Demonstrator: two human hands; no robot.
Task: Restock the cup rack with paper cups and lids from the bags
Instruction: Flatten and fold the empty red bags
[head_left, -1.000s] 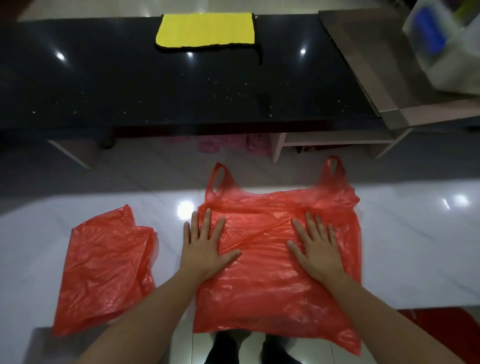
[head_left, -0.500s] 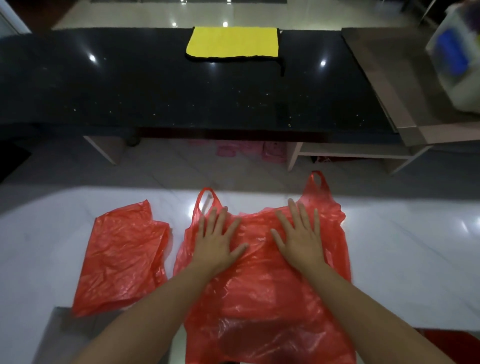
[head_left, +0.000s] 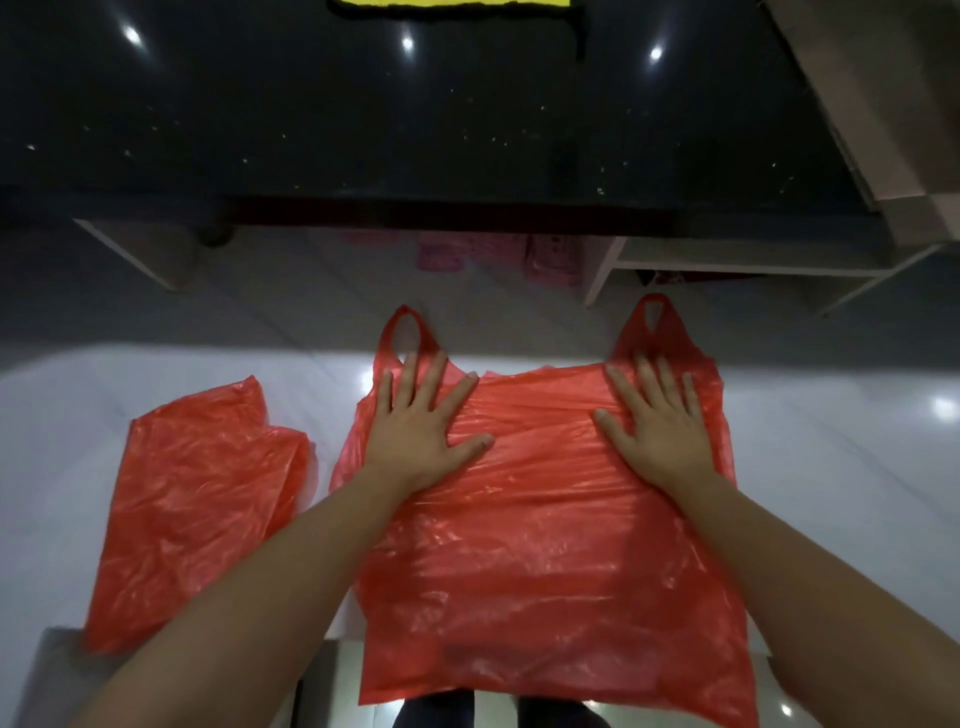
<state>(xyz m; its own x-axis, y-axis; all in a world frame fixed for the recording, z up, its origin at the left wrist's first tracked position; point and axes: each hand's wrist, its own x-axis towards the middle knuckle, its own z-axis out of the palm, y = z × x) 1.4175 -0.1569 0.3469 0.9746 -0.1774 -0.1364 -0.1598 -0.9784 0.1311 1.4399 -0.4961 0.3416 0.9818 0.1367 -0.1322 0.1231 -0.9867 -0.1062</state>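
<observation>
**Two flat hands, two red bags on the white surface**

Both hands are down flat on the big red bag (head_left: 545, 519), fingers straight and spread wide, holding nothing. The left hand (head_left: 421, 426) presses the bag's upper left corner, its fingertips just reaching the base of the left handle loop (head_left: 405, 332). The right hand (head_left: 660, 426) presses the upper right corner, fingertips just below the right handle loop (head_left: 652, 322). Two loops, and both poke out past the fingertips over the far edge of the white surface (head_left: 831, 467). The bag's bottom edge hangs over the near edge, under the forearms.

That makes one bag under the hands, and a second red bag (head_left: 197, 499) lies crumpled to the left of the left hand, apart from the first with a thin strip of white between them. Its lower corner also laps over the near edge.

To the right of the right hand the white surface runs open and bare. Beyond the fingertips, across a strip of floor, sits a black counter (head_left: 415, 130) with one yellow cloth (head_left: 452, 2) at its far side.
</observation>
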